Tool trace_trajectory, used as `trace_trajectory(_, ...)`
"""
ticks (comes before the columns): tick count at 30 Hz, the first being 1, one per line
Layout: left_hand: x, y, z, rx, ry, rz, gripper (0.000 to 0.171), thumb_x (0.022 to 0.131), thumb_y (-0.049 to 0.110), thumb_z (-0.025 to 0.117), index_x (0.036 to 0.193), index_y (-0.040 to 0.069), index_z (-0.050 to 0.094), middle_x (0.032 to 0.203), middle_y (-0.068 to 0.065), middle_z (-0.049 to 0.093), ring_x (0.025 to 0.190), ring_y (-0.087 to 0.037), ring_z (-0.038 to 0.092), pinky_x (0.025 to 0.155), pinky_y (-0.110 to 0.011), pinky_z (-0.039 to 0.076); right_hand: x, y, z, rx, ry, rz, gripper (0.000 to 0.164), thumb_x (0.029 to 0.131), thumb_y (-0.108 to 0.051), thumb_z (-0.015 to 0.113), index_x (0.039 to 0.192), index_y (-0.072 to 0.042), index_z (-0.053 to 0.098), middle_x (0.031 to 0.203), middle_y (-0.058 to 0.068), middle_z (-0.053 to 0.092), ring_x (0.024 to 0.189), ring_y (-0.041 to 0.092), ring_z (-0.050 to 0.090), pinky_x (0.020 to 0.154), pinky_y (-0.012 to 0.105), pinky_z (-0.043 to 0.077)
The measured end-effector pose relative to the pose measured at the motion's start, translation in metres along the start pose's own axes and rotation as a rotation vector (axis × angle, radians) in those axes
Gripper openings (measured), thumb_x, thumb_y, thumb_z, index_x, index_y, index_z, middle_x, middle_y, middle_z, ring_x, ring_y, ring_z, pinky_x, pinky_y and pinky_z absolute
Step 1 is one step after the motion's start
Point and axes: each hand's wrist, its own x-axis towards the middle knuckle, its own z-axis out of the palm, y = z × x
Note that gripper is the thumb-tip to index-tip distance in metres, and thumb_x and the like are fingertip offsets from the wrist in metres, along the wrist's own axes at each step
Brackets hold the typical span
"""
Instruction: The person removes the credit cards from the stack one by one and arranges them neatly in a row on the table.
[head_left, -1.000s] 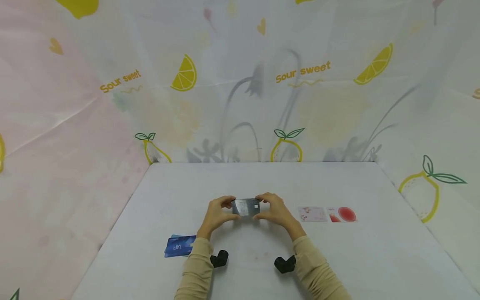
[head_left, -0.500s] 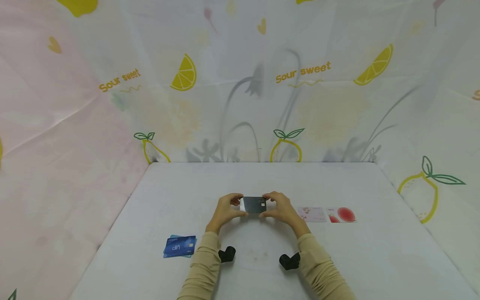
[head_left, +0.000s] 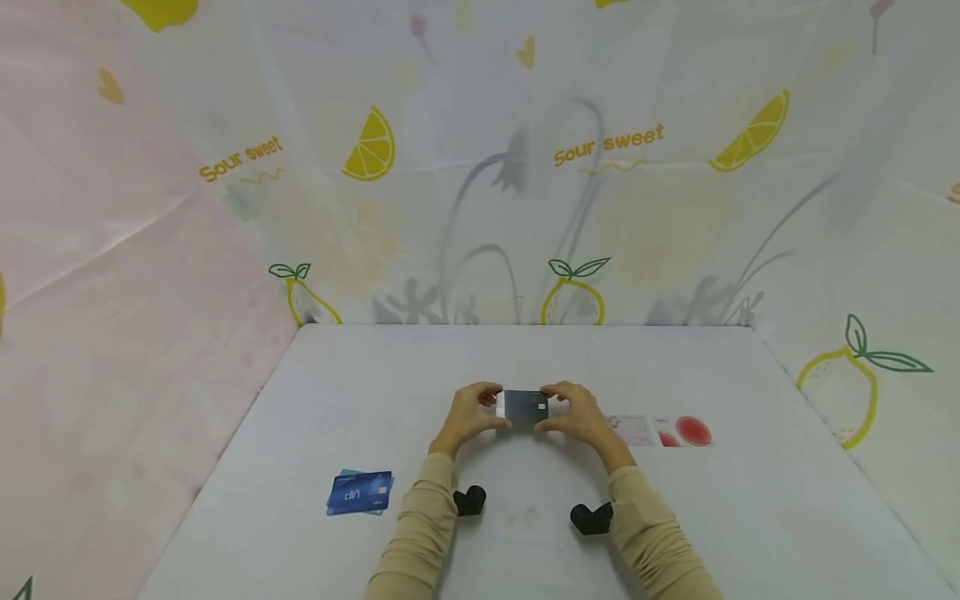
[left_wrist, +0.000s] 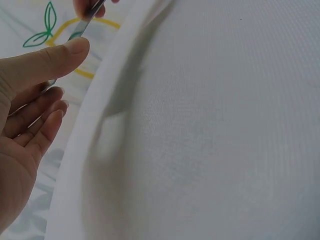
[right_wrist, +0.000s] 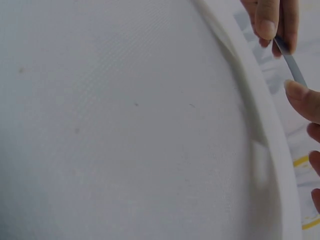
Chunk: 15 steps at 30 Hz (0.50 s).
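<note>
Both hands hold a dark grey card [head_left: 522, 408] with a small pale chip mark, raised above the white table. My left hand [head_left: 465, 418] pinches its left end between thumb and fingers. On the other end, my right hand [head_left: 581, 415] has the same kind of pinch. Seen almost edge-on, the card [left_wrist: 82, 27] is a thin strip in the left wrist view, and the card [right_wrist: 293, 66] looks slightly bowed in the right wrist view. Just right of the right hand lies a pale pink card [head_left: 632, 429], partly covered by that hand.
A card with a red circle [head_left: 684, 431] lies beside the pink one. To the left, a blue VIP card [head_left: 360, 492] overlaps a lighter blue card [head_left: 347, 472]. Black wrist-worn pieces [head_left: 470, 501] sit by both sleeves. A printed curtain [head_left: 480, 208] stands behind the table [head_left: 480, 354].
Both hands have shifted to the right together, carrying the dark grey card. The blue cards at left are now fully uncovered by the sleeve, while the pink card is partly hidden.
</note>
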Motion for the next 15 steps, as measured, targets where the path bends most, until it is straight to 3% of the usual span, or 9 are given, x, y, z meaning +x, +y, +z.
trace_trajectory(15, 0.014, 0.010, 0.017, 0.047, -0.064, -0.031, 0.058, 0.056, 0.013, 0.084, 0.106, -0.005, 0.060, 0.098, -0.014, 0.062, 0.082, -0.021, 0.058, 0.073, -0.028, 0.048, -0.008, 0.013, -0.016, 0.026, -0.023, 0.069, 0.060, 0.059, -0.022, 0.082, 0.111, -0.001, 0.059, 0.104, 0.013, 0.060, 0.092, 0.032, 0.055, 0.078, 0.043, 0.045)
